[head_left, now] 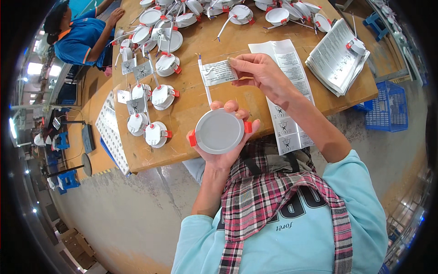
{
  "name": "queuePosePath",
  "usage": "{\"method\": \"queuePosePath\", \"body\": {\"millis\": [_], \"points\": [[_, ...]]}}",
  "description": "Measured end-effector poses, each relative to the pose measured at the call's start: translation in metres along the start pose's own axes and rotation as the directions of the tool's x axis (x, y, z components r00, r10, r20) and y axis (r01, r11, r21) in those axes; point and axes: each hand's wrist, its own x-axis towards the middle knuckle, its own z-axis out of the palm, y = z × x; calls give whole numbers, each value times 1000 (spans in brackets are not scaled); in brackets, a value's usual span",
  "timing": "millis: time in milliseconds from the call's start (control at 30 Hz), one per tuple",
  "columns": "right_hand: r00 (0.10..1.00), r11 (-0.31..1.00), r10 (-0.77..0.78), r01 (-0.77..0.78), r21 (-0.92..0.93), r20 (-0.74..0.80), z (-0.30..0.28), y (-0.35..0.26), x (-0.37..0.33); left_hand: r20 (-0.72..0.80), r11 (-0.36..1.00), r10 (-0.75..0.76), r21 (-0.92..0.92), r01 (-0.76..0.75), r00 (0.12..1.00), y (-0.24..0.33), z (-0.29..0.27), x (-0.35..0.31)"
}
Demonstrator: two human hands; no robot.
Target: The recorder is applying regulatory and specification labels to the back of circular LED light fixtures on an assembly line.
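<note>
A round white downlight (pixel 219 131) with red spring clips lies face up in my left hand (pixel 222 157), whose fingers wrap around it from below. Its white cable (pixel 205 82) runs up and away from me, with bare coloured wire ends at the tip. My right hand (pixel 262 75) pinches one end of a printed silver label (pixel 219 73) between thumb and fingers. The label's other end meets the cable; I cannot tell how far it wraps around. Beside my right forearm, a long printed label sheet (pixel 292 98) hangs over the table's near edge.
More downlights, some with labels on their cables, stand at the left (pixel 155 134) and are heaped at the far side (pixel 185 19). A label stack (pixel 331 59) lies at the right with a downlight on it. A blue crate (pixel 387 107) stands beyond the table (pixel 191 157). Far left is another person (pixel 82 39).
</note>
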Motion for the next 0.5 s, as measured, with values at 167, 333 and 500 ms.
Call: {"method": "queuePosePath", "body": {"millis": [167, 333, 500], "points": [[999, 991, 29, -25, 133, -28, -7, -1, -5, 30, 998, -13, -61, 15, 999, 6, -7, -5], [997, 999, 31, -33, 39, 70, 11, -12, -1, 17, 999, -54, 8, 53, 998, 5, -6, -9], [941, 976, 85, -13, -215, 327, -2, -14, 16, 14, 994, -104, 30, 104, 994, 5, -8, -18]]}}
